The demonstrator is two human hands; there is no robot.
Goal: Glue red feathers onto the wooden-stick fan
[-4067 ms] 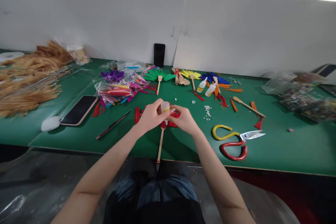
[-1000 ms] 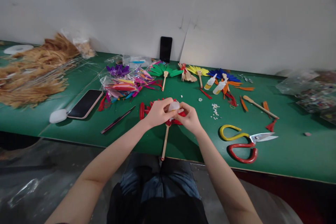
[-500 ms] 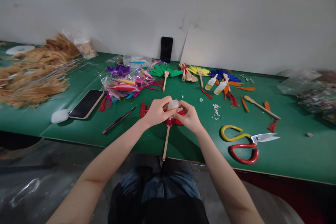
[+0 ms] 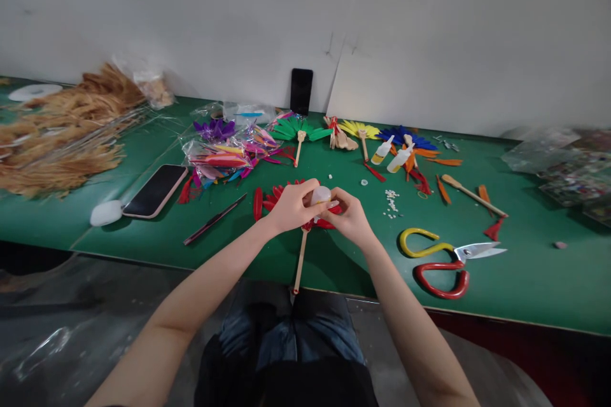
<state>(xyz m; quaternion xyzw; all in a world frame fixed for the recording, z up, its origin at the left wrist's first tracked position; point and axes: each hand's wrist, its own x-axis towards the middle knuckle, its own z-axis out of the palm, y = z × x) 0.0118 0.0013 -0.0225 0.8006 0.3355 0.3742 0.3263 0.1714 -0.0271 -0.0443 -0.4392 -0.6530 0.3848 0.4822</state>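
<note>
Above a red feather fan (image 4: 275, 196) my left hand (image 4: 293, 206) and my right hand (image 4: 351, 216) meet, both closed around a small white glue bottle (image 4: 321, 194). Its round base faces up, and the nozzle end is mostly hidden by my fingers. The fan lies flat, its wooden stick handle (image 4: 300, 264) pointing toward me past the table's front edge. Part of the fan's middle is covered by my hands. A single red feather (image 4: 258, 203) rests at its left side.
Scissors (image 4: 456, 261) lie right of my hands, near white beads (image 4: 391, 203). Two more glue bottles (image 4: 382, 151) sit behind. Left are tweezers (image 4: 214, 219) and a phone (image 4: 156, 191). Green (image 4: 300, 130), yellow (image 4: 361, 130) and blue (image 4: 405, 137) fans line the back.
Both hands and the bottle have shifted slightly right and down. More of the red feathers shows behind my left hand.
</note>
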